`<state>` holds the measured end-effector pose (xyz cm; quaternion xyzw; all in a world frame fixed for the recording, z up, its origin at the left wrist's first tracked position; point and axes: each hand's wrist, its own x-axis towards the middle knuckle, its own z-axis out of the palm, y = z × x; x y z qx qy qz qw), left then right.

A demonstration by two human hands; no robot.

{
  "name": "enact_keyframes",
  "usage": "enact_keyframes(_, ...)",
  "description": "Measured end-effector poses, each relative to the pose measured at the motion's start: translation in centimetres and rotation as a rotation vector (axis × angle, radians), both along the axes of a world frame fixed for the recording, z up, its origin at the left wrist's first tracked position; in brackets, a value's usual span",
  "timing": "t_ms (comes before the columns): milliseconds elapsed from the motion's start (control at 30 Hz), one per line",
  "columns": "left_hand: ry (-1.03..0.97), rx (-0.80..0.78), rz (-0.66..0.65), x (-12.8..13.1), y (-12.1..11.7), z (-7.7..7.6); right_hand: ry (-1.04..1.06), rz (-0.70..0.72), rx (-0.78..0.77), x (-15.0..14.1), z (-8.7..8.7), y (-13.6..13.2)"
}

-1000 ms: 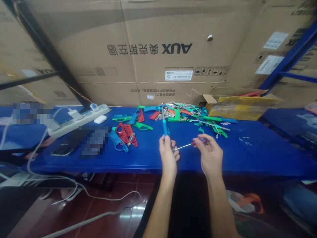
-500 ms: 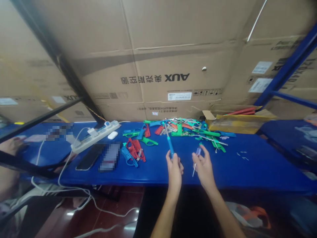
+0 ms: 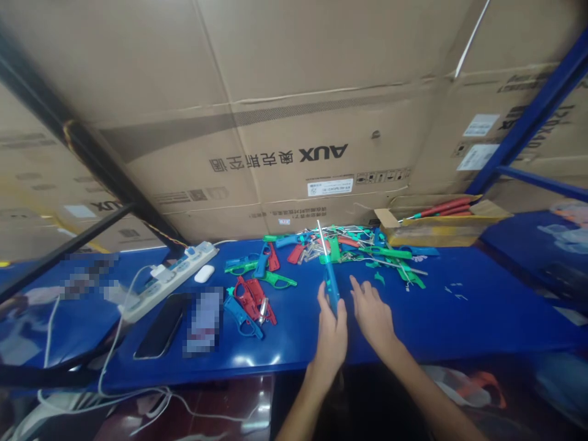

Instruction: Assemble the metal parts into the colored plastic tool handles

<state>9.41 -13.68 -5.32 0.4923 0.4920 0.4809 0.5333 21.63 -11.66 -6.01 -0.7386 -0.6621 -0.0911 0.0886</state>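
Note:
My left hand (image 3: 331,334) is closed around the blue handle of a long-nosed gas lighter (image 3: 331,283), its metal tube pointing up and away. To the right, my right hand (image 3: 373,312) hovers back-up, with the index finger reaching forward and the other fingers curled. Its palm side is hidden, and no screwdriver shows. A small green plastic piece (image 3: 379,277) lies just beyond these fingers. Farther back is a pile of green, blue and red lighter parts with metal tubes (image 3: 340,245). Left of my hands lie red lighter shells (image 3: 248,297) and a blue shell (image 3: 242,315).
A power strip (image 3: 172,278) with white cables, a white earphone case (image 3: 204,274) and two phones, one dark phone (image 3: 163,327), lie at left. An open carton (image 3: 436,229) holding red lighters stands back right. Blue posts (image 3: 533,116) and large cardboard boxes (image 3: 285,73) rise behind.
My left hand has tilted the lighter and shifted slightly right. My right hand has turned back-up; the purple-handled screwdriver seen in it is out of sight. A green piece now lies beyond it.

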Motion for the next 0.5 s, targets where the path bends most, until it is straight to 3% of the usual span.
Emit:
enact_keyframes(167, 0.076, 0.0, -0.006, -0.6, 0.4, -0.4, -0.009, -0.005, 0.018, 0.5, -0.1, 0.7)
enact_keyframes(300, 0.114, -0.016, 0.048, -0.6, 0.6, -0.4, 0.153, -0.069, 0.191, 0.4, 1.1, -0.3)
enact_keyframes(400, 0.144, 0.031, 0.043, -0.5, 0.5, -0.3, 0.523, -0.039, 0.275, -0.7, 2.3, -1.5)
enact_keyframes(500, 0.272, 0.14, -0.085, -0.5, 0.1, -0.2, 1.023, 0.085, 0.165, -2.2, 3.2, -2.0)
